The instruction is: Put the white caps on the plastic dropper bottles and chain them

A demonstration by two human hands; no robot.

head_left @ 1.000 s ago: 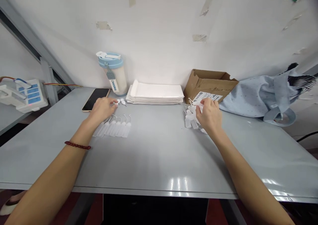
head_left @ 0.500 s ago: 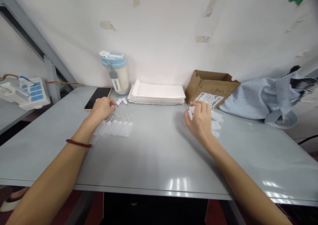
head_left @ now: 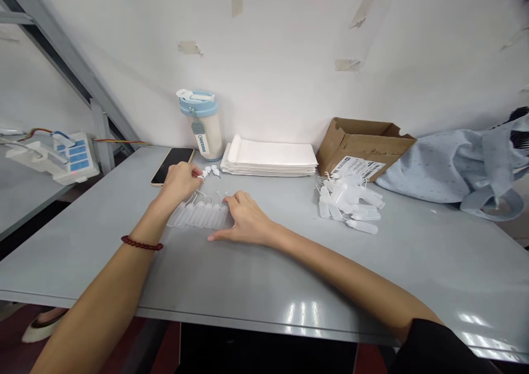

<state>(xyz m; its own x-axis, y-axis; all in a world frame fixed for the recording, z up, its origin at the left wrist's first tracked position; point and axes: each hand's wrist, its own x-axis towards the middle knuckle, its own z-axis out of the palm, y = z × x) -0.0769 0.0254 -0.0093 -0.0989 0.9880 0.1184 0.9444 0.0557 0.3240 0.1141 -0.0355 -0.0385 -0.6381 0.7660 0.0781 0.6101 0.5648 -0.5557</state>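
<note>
The row of tubes [head_left: 200,215] lies on the table [head_left: 248,286] directly left of the right hand [head_left: 250,220], each tube's long axis running roughly away from the person, its thin tip at the far end. That hand is the nearer to the row's right end, thumb and fingers spread apart around it, though whether they touch the last tube I cannot tell. The left hand [head_left: 181,181], beyond the row's left part, has its fingertips at the caps [head_left: 215,171], and any grip there is unclear.
</note>
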